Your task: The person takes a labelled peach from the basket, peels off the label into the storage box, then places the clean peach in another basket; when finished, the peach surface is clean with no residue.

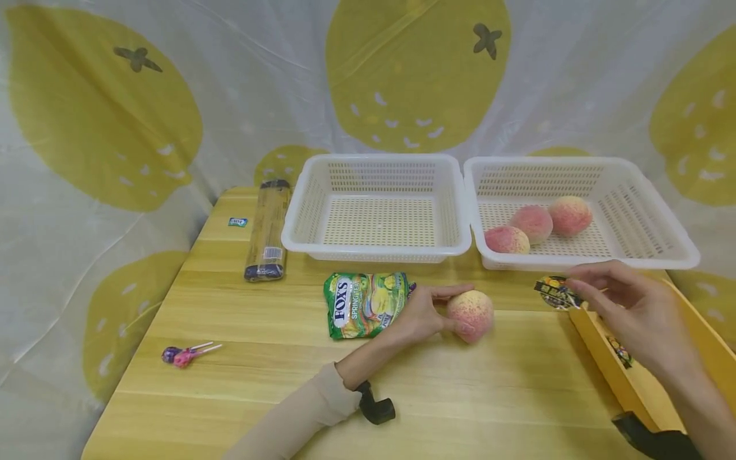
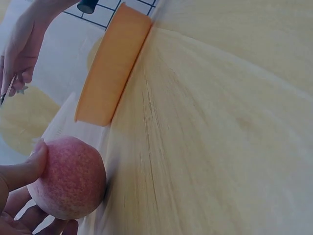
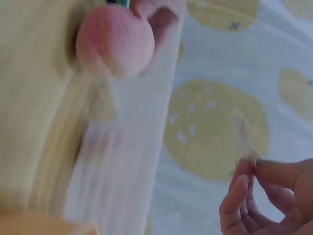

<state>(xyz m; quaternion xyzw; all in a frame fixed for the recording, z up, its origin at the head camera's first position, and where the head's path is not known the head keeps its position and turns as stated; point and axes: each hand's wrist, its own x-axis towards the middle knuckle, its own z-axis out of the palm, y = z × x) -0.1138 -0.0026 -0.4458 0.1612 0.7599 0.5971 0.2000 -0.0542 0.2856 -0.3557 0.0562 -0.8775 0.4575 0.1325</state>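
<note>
My left hand (image 1: 421, 316) grips a pink and yellow peach (image 1: 473, 316) low over the table, thumb on one side and fingers on the other. In the left wrist view the same peach (image 2: 71, 178) sits between thumb and fingertips. Just left of that hand lies a green Fox's Spring Tea candy bag (image 1: 368, 305), partly covered by it. My right hand (image 1: 644, 313) pinches a small dark wrapper-like packet with colourful print (image 1: 554, 294) by its edge. It is raised over the corner of an orange-yellow box (image 1: 598, 358). The right wrist view shows the packet blurred.
A white basket (image 1: 376, 251) stands at the back; the white basket (image 1: 592, 260) beside it holds three peaches (image 1: 531, 223). Left of them lie a long wrapped package (image 1: 268, 230) and a small Fox's sachet (image 1: 237, 222). Two lollipops (image 1: 183, 356) lie front left. Another dark packet (image 1: 620, 351) is inside the box.
</note>
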